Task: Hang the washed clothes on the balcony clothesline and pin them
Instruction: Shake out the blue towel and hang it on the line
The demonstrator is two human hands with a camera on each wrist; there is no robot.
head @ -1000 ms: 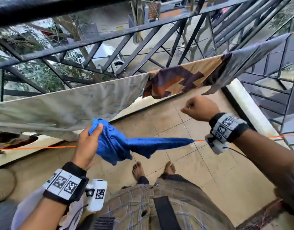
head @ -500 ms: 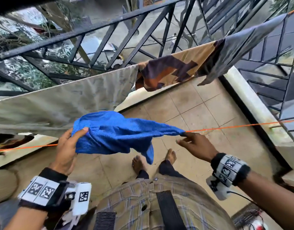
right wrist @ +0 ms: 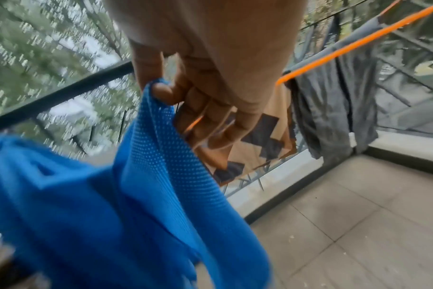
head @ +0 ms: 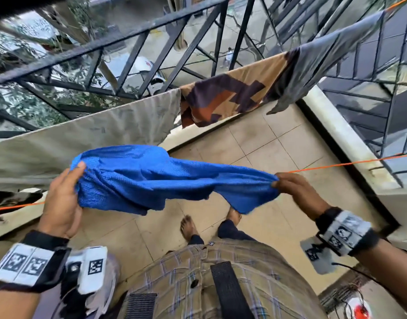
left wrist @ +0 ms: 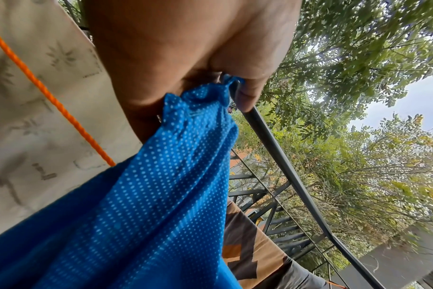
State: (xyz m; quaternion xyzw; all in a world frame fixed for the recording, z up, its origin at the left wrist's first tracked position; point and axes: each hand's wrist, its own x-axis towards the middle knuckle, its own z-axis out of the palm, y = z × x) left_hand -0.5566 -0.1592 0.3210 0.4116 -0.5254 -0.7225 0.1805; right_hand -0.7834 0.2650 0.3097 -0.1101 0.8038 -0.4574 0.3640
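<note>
A blue mesh garment [head: 151, 178] is stretched between both hands over the near orange clothesline [head: 340, 164]. My left hand [head: 69, 178] grips its bunched left end [left wrist: 210, 93] between thumb and fingers. At the garment's right corner [right wrist: 151, 91], my right hand [head: 280, 183] pinches the fabric, seen close in the right wrist view. The line runs under the cloth and shows again at the far left [head: 16, 206]. No clothes pegs are in view.
A beige sheet [head: 94, 139], a brown patterned cloth [head: 227, 97] and a grey garment [head: 324, 63] hang on the far line by the black metal railing [head: 129, 40]. My bare feet [head: 188, 226] stand on the tiled balcony floor [head: 266, 139]. A low white ledge [head: 349, 139] borders the right side.
My right hand came down from beside the far line and took the garment's right corner. Both hands have spread the bunched blue garment wide along the near line.
</note>
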